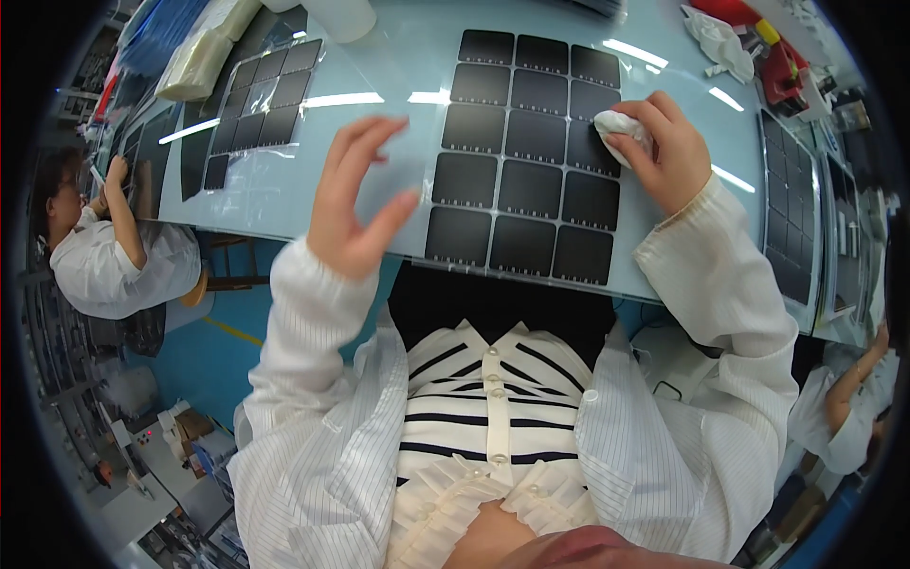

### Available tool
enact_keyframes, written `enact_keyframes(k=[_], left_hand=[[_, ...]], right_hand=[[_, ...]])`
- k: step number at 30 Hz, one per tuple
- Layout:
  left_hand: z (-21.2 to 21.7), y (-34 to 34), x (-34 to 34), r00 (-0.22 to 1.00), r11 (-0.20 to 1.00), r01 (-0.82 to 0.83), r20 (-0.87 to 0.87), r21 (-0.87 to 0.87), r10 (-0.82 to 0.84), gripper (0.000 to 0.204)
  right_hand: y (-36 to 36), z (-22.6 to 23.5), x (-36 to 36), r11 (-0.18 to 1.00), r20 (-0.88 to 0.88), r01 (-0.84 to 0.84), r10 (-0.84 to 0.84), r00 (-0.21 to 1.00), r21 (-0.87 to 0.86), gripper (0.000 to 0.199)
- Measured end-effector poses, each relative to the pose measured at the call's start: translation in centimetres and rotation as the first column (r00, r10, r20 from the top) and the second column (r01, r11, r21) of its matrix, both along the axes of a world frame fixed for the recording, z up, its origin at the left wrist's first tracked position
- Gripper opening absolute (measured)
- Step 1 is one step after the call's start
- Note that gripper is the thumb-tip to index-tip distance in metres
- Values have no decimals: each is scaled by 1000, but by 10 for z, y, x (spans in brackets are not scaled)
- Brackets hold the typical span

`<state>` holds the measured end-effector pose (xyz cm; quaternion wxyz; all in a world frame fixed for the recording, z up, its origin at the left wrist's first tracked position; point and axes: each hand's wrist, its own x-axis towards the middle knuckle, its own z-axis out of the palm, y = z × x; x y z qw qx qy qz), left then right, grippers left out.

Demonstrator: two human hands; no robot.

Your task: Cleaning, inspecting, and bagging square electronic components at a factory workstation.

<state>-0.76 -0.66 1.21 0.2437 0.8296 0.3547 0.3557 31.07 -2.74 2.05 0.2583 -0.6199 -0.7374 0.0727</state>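
A workroom with a blue floor [223, 365] surrounds a pale, glossy surface [417, 47] that reflects strip lights. At far left, a seated co-worker [123, 261] in white bends toward other work. Next come a plastic-wrapped, cream-coloured bundle [194, 64] and a smaller grid of dark panels [261, 100] under shiny clear film.

The person's left hand [341, 223] is empty, fingers loosely spread and slightly blurred, just beside the main panel sheet [536, 137]. That sheet lies flat near the front edge: smooth, near-black, round-cornered rectangles, three across and five deep, with thin pale gaps and tiny light marks.

At its right edge, the right hand [673, 152] pinches a soft, crumpled white wad [614, 123] over the middle row. The step in hand looks like wiping; the next move calls for light, even pressure. Further right are crinkled clear plastic [720, 43] and another dark grid [787, 194].
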Motion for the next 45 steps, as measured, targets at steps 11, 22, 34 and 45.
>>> enact_keyframes(k=[11,22,34,45], left_hand=[[-46,-88,41,963,225,237,259,-945,76,30],[-30,-85,45,974,162,56,90,-985,208,37],[-13,-103,4,992,183,7,29,-983,120,31],[-30,-94,-4,963,160,269,271,-950,-15,28]], right_hand=[[30,-7,10,993,-37,-97,95,995,-68,25],[18,-11,-9,958,-66,-284,281,957,-43,21],[0,-28,-29,859,15,-512,512,859,-9,22],[12,-6,-80,766,28,-622,634,773,-164,30]])
